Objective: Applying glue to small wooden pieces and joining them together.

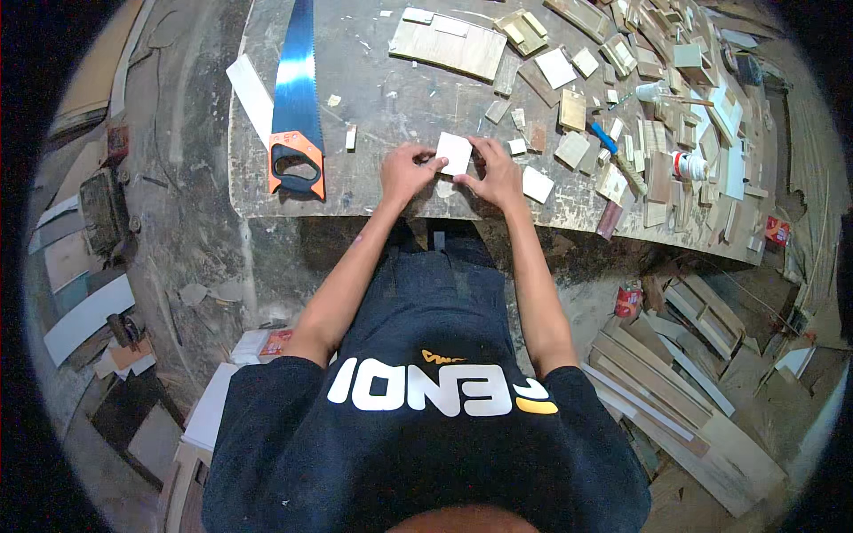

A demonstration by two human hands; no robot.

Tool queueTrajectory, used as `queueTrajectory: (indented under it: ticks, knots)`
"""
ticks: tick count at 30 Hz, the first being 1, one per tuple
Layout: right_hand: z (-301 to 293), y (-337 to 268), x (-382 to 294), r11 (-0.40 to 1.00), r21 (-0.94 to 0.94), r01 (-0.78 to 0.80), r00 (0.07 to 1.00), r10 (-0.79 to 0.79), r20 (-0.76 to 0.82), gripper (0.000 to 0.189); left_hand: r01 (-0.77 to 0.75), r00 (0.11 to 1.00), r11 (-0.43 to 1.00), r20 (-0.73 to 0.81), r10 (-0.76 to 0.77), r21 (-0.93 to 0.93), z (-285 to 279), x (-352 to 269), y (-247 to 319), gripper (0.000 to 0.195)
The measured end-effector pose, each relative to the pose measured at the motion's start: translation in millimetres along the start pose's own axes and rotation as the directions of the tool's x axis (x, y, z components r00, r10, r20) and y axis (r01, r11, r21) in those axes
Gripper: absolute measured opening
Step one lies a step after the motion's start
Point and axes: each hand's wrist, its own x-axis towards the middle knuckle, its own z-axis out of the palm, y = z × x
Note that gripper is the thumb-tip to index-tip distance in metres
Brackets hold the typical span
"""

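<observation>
A small pale, flat rectangular piece (pixel 456 154), perhaps wood or laminate, is between my hands near the front edge of the worktable (pixel 360 200). My left hand (pixel 408 172) grips its left side, the thumb lying on its face. On the other side, my right hand (pixel 494 171) has its fingers at the top right corner and its thumb at the lower edge. A similar pale piece (pixel 537 184) lies just right of my right hand. To the left rests a handsaw (pixel 296 100) with an orange and black handle, its blade pointing away from me, partly over a pale strip (pixel 250 93).
A wide board (pixel 446 45) with small pieces on it lies at the back. Many wood offcuts (pixel 572 109) crowd the right side, with a blue-handled brush (pixel 616 153) and a white container (pixel 690 166). Planks (pixel 666 386) are stacked on the floor at right.
</observation>
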Motion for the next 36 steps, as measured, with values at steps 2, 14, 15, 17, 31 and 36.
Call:
queueTrajectory:
  ticks: [2,14,15,17,31,36]
  knots:
    - [0,1,0,1.000,0.015,-0.004,1.000,0.004,-0.002,0.077,0.003,1.000,1.000,-0.016,-0.003,0.004,-1,-3,6,0.036]
    - [0,3,3,0.999,-0.007,0.033,0.999,-0.033,0.014,0.081,-0.028,0.999,0.992,-0.019,0.030,0.123,1,-2,1,0.029]
    - [0,4,3,0.999,-0.008,0.031,0.999,-0.031,0.014,0.081,-0.029,0.999,0.992,-0.016,0.031,0.122,0,-2,3,0.029]
    - [1,7,3,1.000,0.023,0.015,1.000,-0.016,0.022,0.080,-0.020,1.000,0.996,0.007,0.019,0.092,-1,-2,8,0.029]
    - [2,2,5,1.000,-0.025,-0.014,0.999,0.015,0.032,0.081,-0.028,0.999,0.995,-0.017,0.030,0.100,2,-2,4,0.031]
    - [1,1,6,0.999,-0.037,-0.034,0.998,0.036,0.051,0.082,-0.010,1.000,0.989,-0.002,0.010,0.149,1,-1,4,0.031]
